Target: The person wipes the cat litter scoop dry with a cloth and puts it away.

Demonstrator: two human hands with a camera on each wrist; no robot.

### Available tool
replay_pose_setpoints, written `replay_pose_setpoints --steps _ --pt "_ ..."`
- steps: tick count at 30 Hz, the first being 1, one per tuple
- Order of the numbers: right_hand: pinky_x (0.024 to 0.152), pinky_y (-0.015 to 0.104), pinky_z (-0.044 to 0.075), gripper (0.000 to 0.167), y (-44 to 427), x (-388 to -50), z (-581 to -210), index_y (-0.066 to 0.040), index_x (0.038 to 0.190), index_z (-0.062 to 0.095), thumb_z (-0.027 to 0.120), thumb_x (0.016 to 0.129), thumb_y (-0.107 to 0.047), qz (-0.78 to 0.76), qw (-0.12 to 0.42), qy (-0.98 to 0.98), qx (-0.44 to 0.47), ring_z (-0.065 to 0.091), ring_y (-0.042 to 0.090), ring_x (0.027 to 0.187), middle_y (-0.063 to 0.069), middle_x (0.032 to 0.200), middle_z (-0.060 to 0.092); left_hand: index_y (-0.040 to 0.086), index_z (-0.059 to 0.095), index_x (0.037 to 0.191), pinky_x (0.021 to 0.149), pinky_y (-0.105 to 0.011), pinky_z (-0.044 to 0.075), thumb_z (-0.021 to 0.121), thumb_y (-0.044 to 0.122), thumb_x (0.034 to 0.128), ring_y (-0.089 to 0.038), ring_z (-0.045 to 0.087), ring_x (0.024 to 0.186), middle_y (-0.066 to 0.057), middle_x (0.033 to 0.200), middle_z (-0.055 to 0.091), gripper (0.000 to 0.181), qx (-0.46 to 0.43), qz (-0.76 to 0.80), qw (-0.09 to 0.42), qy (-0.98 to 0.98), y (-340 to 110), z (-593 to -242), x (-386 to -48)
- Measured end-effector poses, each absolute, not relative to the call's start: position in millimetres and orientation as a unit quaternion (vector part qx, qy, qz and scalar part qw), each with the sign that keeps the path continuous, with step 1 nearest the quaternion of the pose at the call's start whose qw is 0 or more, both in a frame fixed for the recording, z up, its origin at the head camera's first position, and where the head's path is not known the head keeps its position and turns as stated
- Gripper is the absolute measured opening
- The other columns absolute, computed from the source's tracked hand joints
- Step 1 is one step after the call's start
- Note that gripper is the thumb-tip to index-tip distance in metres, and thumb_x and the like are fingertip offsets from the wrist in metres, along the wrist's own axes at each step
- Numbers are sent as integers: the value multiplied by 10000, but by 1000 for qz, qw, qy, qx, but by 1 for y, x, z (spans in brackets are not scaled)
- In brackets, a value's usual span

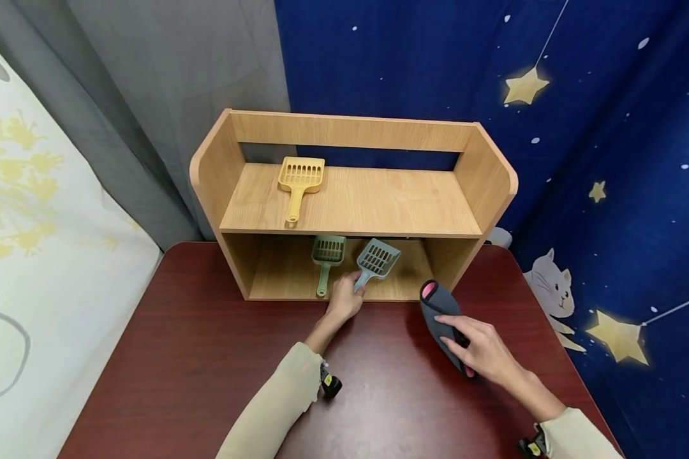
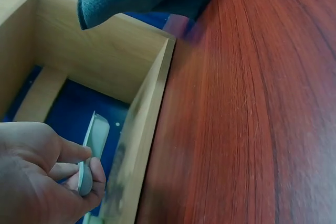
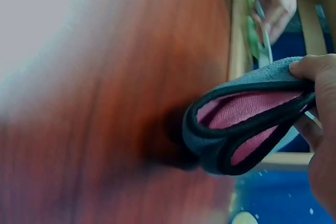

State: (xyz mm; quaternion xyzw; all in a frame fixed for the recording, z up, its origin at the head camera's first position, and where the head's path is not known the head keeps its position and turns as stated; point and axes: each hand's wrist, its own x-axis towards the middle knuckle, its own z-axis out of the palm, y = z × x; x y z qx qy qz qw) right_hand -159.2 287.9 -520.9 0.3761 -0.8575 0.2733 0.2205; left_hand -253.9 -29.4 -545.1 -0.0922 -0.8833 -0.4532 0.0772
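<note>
My left hand (image 1: 345, 299) pinches the handle of a blue-grey slotted litter scoop (image 1: 378, 257) at the front of the lower shelf. Beside it on that shelf lies a green litter scoop (image 1: 328, 251). A yellow litter scoop (image 1: 302, 174) lies on the upper shelf, handle toward me. My right hand (image 1: 482, 347) holds a folded grey cloth (image 1: 439, 319) with a pink inner side and black edging, over the table right of the left hand. In the right wrist view the cloth's (image 3: 236, 77) folds show between thumb and fingers.
The two-tier wooden shelf (image 1: 356, 234) stands at the back of the dark red table (image 1: 218, 382). Its side panels rise on both sides of the scoops. Behind hang a grey curtain (image 1: 189, 57) and a blue star-patterned curtain (image 1: 407, 57).
</note>
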Motion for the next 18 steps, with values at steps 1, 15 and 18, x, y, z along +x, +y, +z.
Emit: replay_pose_setpoints --steps 1,15,18 --pt "855 231 568 584 285 -158 -524 -132 1261 751 928 719 -5 264 213 -860 380 758 175 953 11 1093 784 -56 680 1333 940 -544 546 697 -23 940 -417 693 1072 -254 1151 729 395 -89 -456 73 -883 -28 -546 -256" --pt "732 349 602 588 271 -156 -562 -109 1268 731 934 726 -6 195 181 -867 420 737 154 934 13 1085 765 -37 650 1385 894 -557 547 648 -12 963 -426 700 1016 -236 1105 744 423 -44 -454 44 -889 -17 -560 -271" --pt "703 342 596 580 281 -160 -562 -113 1264 732 938 729 -24 179 181 -876 409 725 133 887 9 1039 763 -40 649 1383 879 -555 546 641 -16 956 -421 697 992 -238 1090 741 428 -45 -453 43 -889 -16 -559 -273"
